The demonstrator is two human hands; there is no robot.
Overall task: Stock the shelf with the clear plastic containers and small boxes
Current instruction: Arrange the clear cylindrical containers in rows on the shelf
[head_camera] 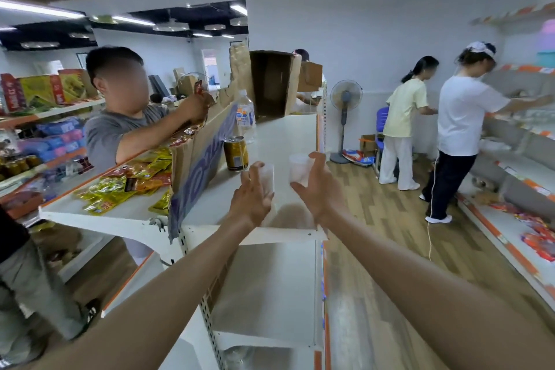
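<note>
A clear cup [268, 177] is gripped in the left hand [250, 200], fingers curled round it, just right of the can [235, 153] on the top shelf [285, 141]; a second cup [300, 167] is pinched in the right hand [319, 192] between thumb and fingers, farther right of the can. Both are held over the shelf, and contact with it cannot be told. Behind the can a bottle [246, 117] and an open carton [274, 84] are seen, and snack packets [129, 183] are spread left of it.

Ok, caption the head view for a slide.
Left hand and right hand hold two clear containers at the top shelf.
</note>
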